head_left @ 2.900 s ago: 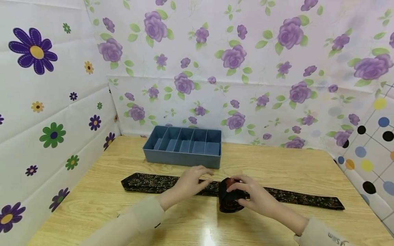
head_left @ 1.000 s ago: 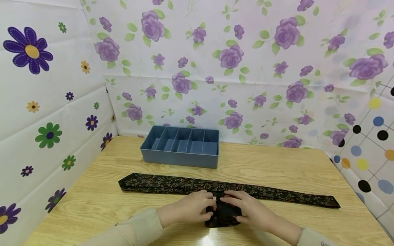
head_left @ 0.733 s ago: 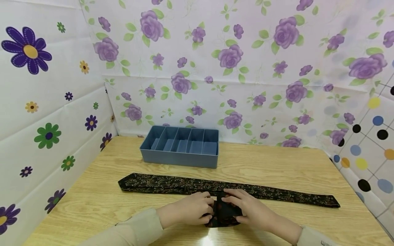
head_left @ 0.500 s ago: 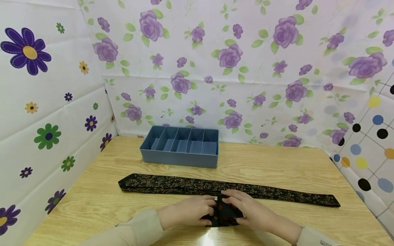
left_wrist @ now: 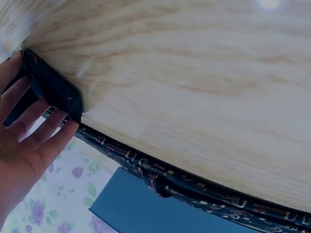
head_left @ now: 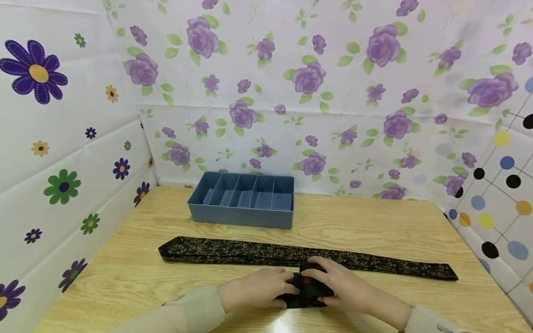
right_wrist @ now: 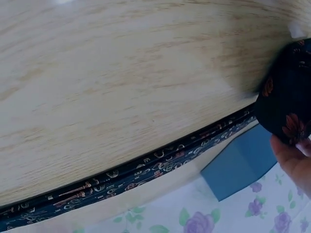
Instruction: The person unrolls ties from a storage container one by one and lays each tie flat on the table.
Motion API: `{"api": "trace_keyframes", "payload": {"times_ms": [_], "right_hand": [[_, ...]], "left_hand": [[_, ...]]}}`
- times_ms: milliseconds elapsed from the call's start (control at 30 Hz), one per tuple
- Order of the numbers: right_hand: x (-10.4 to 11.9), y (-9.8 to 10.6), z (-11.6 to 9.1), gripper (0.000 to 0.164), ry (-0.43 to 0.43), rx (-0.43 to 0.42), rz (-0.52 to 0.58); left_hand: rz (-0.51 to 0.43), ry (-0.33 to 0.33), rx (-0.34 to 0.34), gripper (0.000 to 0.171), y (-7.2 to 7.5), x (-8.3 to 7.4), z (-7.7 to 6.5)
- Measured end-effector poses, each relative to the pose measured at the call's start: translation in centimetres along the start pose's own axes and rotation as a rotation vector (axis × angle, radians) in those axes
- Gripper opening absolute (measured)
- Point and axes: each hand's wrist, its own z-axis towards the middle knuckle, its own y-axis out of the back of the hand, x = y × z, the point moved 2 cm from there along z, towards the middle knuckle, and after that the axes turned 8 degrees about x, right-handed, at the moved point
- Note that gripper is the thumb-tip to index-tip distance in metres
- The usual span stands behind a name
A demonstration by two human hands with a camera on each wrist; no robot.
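A rolled black necktie (head_left: 312,287) with red flowers sits near the table's front, just before a second necktie. My right hand (head_left: 347,284) grips the roll from the right, fingers over the top and thumb low on the near side. From the left, my left hand (head_left: 262,286) holds a flat dark stretch of the same tie, thumb in front and fingers behind it. The left wrist view shows this dark fabric (left_wrist: 56,90) between thumb and fingers. Behind both hands the second necktie (head_left: 208,251), black with a small pattern, lies folded lengthwise across the table.
A blue box (head_left: 241,216) with several compartments stands at the back, left of centre. The wooden table (head_left: 366,222) meets a flowered cloth (head_left: 266,125) behind it and another cloth (head_left: 75,148) on the left.
The roll has come off the long necktie toward the front edge, carried by my right hand. My left hand has moved from over the long tie onto the rolled one.
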Motion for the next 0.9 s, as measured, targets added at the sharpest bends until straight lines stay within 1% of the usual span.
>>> {"api": "trace_keyframes", "payload": {"times_ms": [133,233,367,433,500,700,767,900], "right_hand": [[0.2,-0.2,0.1,0.057,0.029,-0.04,-0.057],[0.4,-0.1,0.1,0.054,0.043,-0.048,-0.087],[0.4,0.2,0.1,0.059,0.031,-0.016,-0.122],[0.3,0.3,-0.1,0.061,0.022,0.005,-0.127],[0.1,0.4,-0.1,0.058,0.024,0.022,-0.131],[-0.2,0.6,-0.2,0.049,0.072,0.023,-0.086],[-0.2,0.7,-0.3,0.049,0.064,0.03,-0.056],[-0.3,0.9,-0.4,0.054,0.032,0.054,-0.027]], "left_hand": [[-0.013,0.007,0.005,0.037,0.1,0.0,0.3],[-0.043,0.002,0.02,0.039,0.1,0.0,0.3],[-0.074,-0.005,0.038,0.049,-0.1,-0.1,0.2],[-0.061,-0.004,0.05,0.054,0.0,-0.1,0.1],[-0.032,-0.001,0.064,0.057,0.0,-0.2,0.2],[0.023,0.006,0.099,0.06,0.1,-0.1,0.4],[0.032,0.004,0.107,0.06,0.2,0.0,0.5],[0.032,-0.003,0.14,0.061,0.2,0.3,0.4]]}}
